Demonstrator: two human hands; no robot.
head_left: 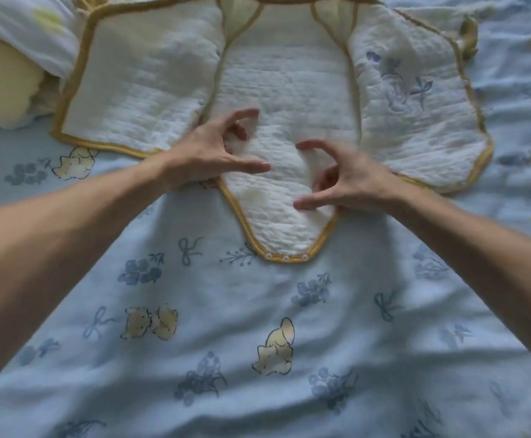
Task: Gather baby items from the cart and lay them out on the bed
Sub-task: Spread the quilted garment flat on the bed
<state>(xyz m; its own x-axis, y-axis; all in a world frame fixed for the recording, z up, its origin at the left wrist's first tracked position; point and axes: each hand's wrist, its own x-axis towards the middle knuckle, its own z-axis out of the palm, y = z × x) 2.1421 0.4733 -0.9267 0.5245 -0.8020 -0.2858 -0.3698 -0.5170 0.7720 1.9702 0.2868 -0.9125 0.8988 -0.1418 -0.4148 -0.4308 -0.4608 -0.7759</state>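
Observation:
A white quilted baby bodysuit [283, 83] with mustard-yellow trim lies unfolded and flat on the bed, its two side flaps spread out and its snap tab [286, 257] pointing toward me. My left hand [213, 150] hovers over the left side of the middle panel with fingers spread and curled. My right hand [343, 178] is over the right side of that panel, fingers likewise apart. Neither hand grips the cloth. The cart is out of view.
The bed is covered by a light blue sheet [226, 327] printed with yellow animals, bows and blue flowers. At the far left lie a pale yellow soft item [2, 86] and white folded cloth [24, 30].

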